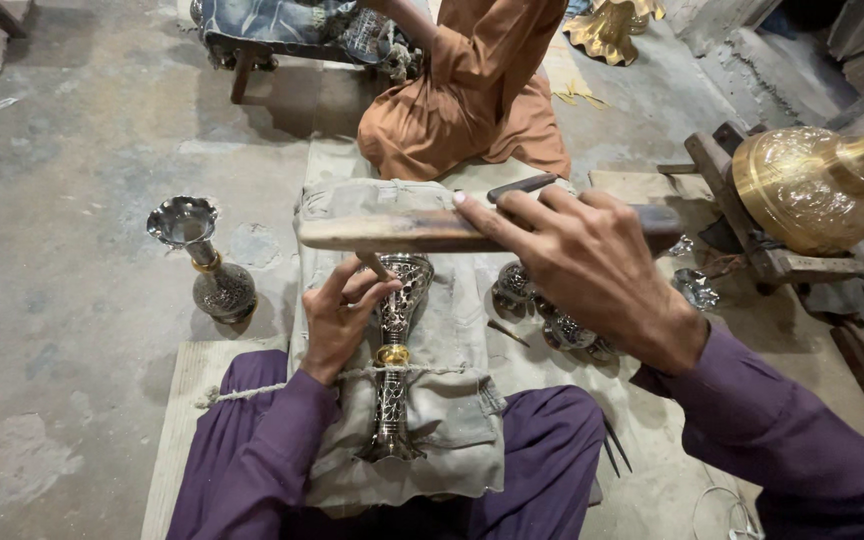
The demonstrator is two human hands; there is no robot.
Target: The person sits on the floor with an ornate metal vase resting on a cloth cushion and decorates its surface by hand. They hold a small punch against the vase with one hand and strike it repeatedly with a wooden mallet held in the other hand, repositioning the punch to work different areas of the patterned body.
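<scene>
The right hand (577,265) is wrapped around a long wooden mallet (422,230), gripping it near the middle with the fingers curled over the top, and holds it level just above the work. Below it the left hand (337,315) pinches a thin metal chisel (374,266) between thumb and fingertips, its tip set against the flared mouth of an engraved metal vase (392,370). The vase lies lengthwise on a grey cloth pad (452,410) over the person's lap, tied down by a cord (252,392) crossing its brass collar. Just right of the pad, small engraved metal pieces (552,320) sit on the floor. To the left, well apart, a second vase (207,265) stands upright on the concrete floor (62,300). Beyond the pad sits another person in orange clothing (472,100), and at far right a large brass vessel (812,185) rests on a wooden stand (752,250)
</scene>
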